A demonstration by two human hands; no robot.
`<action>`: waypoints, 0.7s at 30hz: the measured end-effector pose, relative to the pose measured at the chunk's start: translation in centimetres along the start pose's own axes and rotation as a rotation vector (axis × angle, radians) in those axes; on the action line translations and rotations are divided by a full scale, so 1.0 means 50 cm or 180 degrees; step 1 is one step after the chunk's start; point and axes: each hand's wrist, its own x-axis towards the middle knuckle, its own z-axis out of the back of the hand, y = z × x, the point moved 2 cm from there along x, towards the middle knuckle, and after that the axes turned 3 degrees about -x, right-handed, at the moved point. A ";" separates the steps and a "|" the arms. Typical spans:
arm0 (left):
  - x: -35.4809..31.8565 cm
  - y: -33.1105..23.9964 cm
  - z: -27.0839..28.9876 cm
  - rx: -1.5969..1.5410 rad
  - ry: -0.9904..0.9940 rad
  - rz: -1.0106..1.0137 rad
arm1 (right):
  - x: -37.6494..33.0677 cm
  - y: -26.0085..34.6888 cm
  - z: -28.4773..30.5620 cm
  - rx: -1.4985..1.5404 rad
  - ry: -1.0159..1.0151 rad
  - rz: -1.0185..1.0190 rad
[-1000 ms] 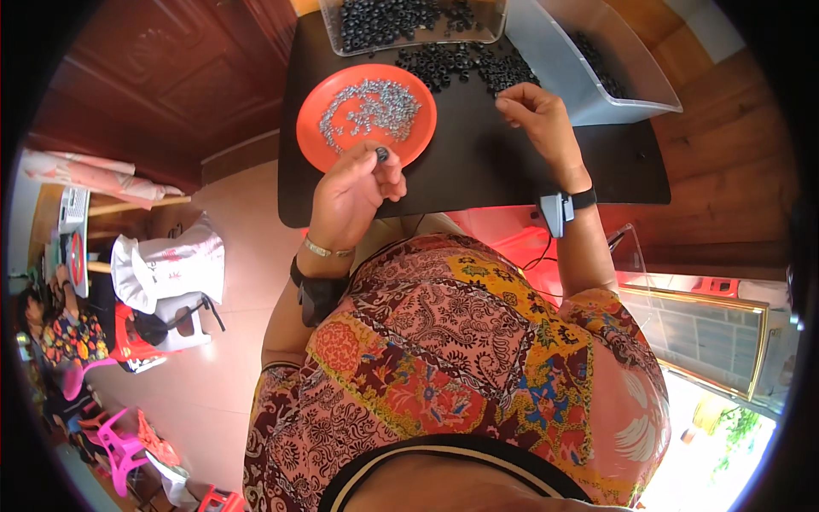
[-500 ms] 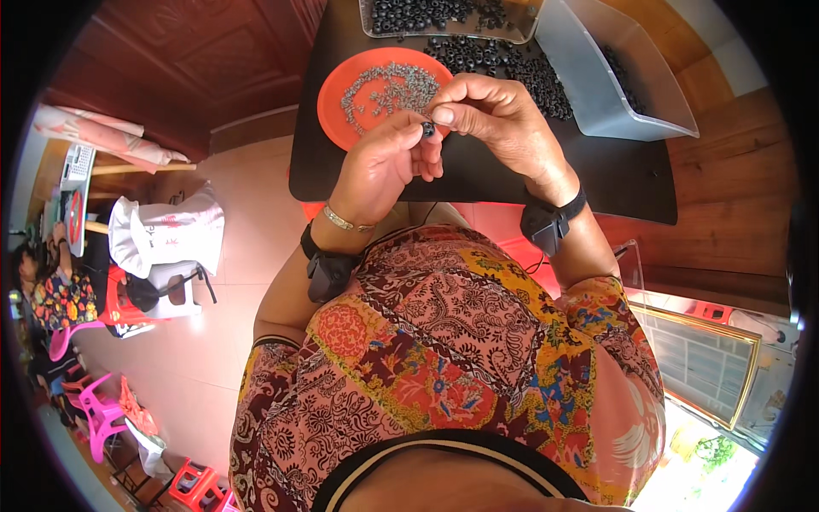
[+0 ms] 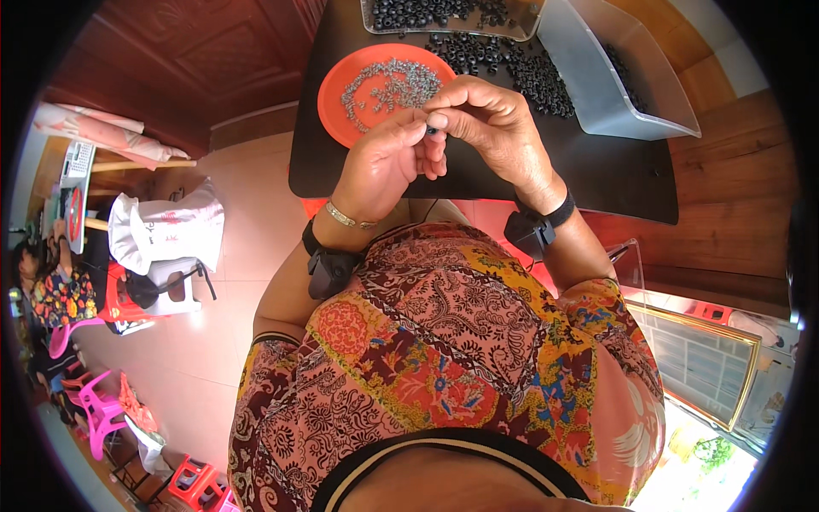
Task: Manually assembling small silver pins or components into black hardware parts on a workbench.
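My left hand [image 3: 375,171] pinches a small round black part [image 3: 432,130] between thumb and fingers, above the near edge of the table. From the right, my right hand [image 3: 503,136] meets it, thumb and forefinger closed together right at the part. Whatever sits between those right fingertips is hidden. Just beyond my hands lies a round orange plate [image 3: 333,107], with many small grey metal pieces [image 3: 405,89] spread over it. Loose black parts [image 3: 537,81] of a similar look are heaped on the table, behind and right of my right hand.
A clear tray [image 3: 444,32] of black parts stands at the back. On the right a translucent grey bin [image 3: 614,128] lies tipped, black parts by its opening. The dark table [image 3: 614,175] ends against wooden panelling. Far left, another person [image 3: 60,286] sits beyond a white sack [image 3: 171,230].
My right thumb and forefinger have closed in over the black part, which now shows less. The right wrist has shifted slightly left. My left hand stays nearly in place.
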 end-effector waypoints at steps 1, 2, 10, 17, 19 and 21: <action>0.000 0.000 0.000 -0.0002 -0.0005 0.0000 | -0.001 -0.003 -0.001 0.0003 0.0003 -0.0004; 0.000 -0.002 0.000 -0.0038 0.0000 0.0005 | -0.001 -0.006 -0.001 0.0122 -0.0002 -0.0067; -0.002 -0.006 0.001 -0.0162 0.0010 -0.0082 | -0.010 -0.005 -0.008 -0.0742 -0.0170 0.0608; -0.001 -0.006 -0.002 0.0104 -0.0158 -0.0154 | -0.017 -0.016 -0.008 -0.1777 -0.0444 0.1111; 0.000 -0.005 -0.002 0.0154 -0.0143 -0.0191 | -0.017 -0.019 -0.008 -0.1856 -0.0461 0.1177; 0.001 -0.003 -0.002 0.0160 -0.0114 -0.0215 | -0.018 -0.021 -0.008 -0.1887 -0.0487 0.1281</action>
